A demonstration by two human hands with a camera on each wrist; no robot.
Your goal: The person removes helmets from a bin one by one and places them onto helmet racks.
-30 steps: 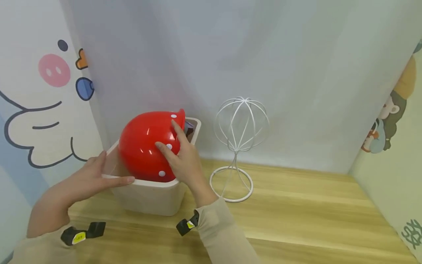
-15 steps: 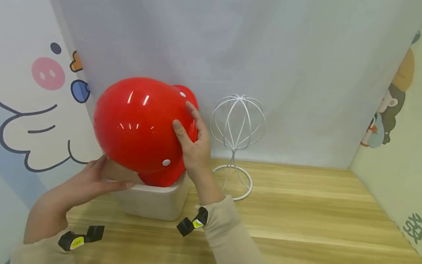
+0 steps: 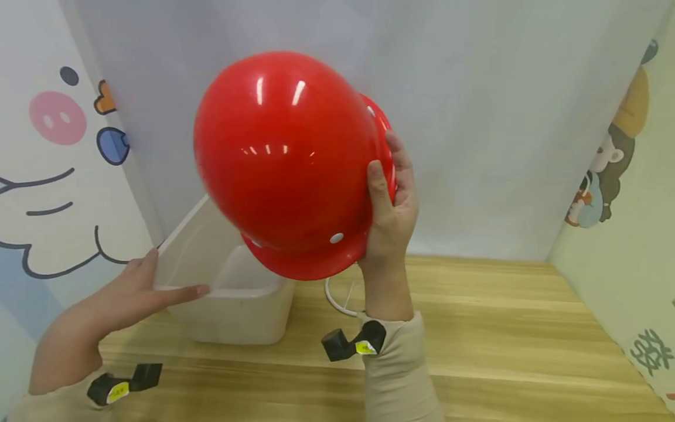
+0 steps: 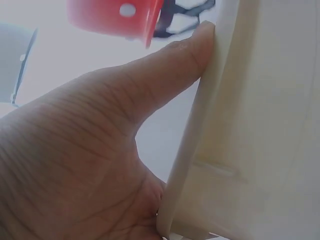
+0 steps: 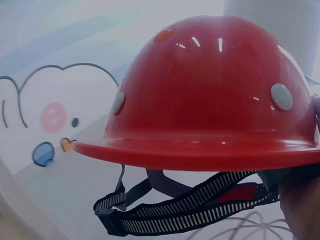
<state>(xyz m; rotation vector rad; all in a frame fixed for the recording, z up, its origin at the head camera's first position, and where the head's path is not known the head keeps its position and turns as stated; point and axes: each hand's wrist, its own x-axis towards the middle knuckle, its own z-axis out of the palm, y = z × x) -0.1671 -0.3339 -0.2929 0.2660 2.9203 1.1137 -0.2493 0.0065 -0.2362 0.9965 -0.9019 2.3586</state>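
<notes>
Head view: gripped by the right hand (image 3: pixel 392 218), the glossy red plastic hard hat (image 3: pixel 285 152) has risen above the off-white plastic bin (image 3: pixel 237 316), seemingly freed; the left hand (image 3: pixel 136 293) holds the bin near the wooden worktop's (image 3: pixel 501 328) left edge.

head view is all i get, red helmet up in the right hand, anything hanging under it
Observer: Yes, the right wrist view shows a black-and-white striped strap hanging below the red helmet.
Operator: is there any fitting on it
Observer: A dark, blocky fitting sits at the strap's end on the left of that view.
Operator: what shows lower right there
Observer: Faint thin curved wires, meeting at one spot near the bottom edge.
</notes>
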